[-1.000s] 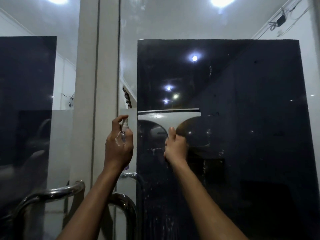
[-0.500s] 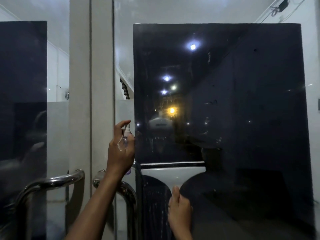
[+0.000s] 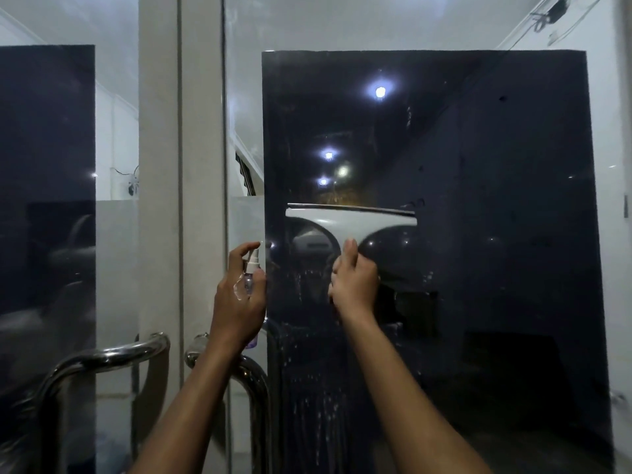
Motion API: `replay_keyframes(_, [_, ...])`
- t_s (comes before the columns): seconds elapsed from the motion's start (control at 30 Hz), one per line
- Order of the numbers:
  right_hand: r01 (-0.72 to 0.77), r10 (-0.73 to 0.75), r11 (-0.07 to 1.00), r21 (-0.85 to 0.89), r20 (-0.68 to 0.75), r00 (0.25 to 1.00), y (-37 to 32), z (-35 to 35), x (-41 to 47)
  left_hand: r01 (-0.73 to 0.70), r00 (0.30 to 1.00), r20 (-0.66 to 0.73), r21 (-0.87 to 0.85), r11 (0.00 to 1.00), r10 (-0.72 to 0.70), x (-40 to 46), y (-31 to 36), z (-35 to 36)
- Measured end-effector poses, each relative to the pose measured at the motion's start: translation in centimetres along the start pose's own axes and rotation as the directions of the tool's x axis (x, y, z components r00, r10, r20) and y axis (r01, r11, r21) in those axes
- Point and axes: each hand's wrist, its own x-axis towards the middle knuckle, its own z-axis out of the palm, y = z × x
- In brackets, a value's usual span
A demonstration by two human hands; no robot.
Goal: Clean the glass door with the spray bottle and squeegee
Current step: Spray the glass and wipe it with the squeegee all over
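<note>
White door frame post [image 3: 159, 200] runs floor to ceiling, left of centre. Two curved chrome pull handles [image 3: 102, 357] low down, one either side of it. Dark panels [image 3: 478, 234] behind the panes, white ceiling [image 3: 342, 18] above. Round ceiling lights [image 3: 380, 92] show as reflections. Loose cable run [image 3: 547, 12] top right.

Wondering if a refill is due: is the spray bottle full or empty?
Cannot tell. The left hand wraps the spray bottle, hiding most of it; only its upright white nozzle and some clear purplish body show.
</note>
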Motion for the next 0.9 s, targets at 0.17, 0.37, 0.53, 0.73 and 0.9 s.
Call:
replay_keyframes(0.17, [-0.059,0.054,0.964,-0.260,-0.025,0.998,2.2,-0.1,-0.2,-0.009,1.000,0.030,-0.011,1.000,0.009,0.1,-0.3,0.2])
replay_keyframes(0.37, [-0.161,0.160,0.916,-0.368,-0.034,0.986,8.7,-3.1,-6.6,-0.030,0.999,0.038,-0.018,0.999,0.031,0.0,-0.3,0.0])
replay_keyframes(0.53, [-0.270,0.277,0.860,-0.432,-0.048,0.960,12.4,-5.7,-11.2,-0.011,0.999,0.049,0.001,1.000,0.011,0.0,-0.3,0.1])
replay_keyframes(0.73, [-0.232,0.247,0.907,-0.352,-0.002,0.969,12.0,-7.0,-13.4,-0.027,0.998,0.054,-0.001,1.000,0.027,-0.3,0.0,-0.1])
replay_keyframes(0.9, [-0.085,0.084,0.963,-0.257,-0.015,0.996,7.5,-4.6,-9.0,-0.007,0.998,0.056,-0.006,1.000,0.007,-0.4,0.1,0.0])
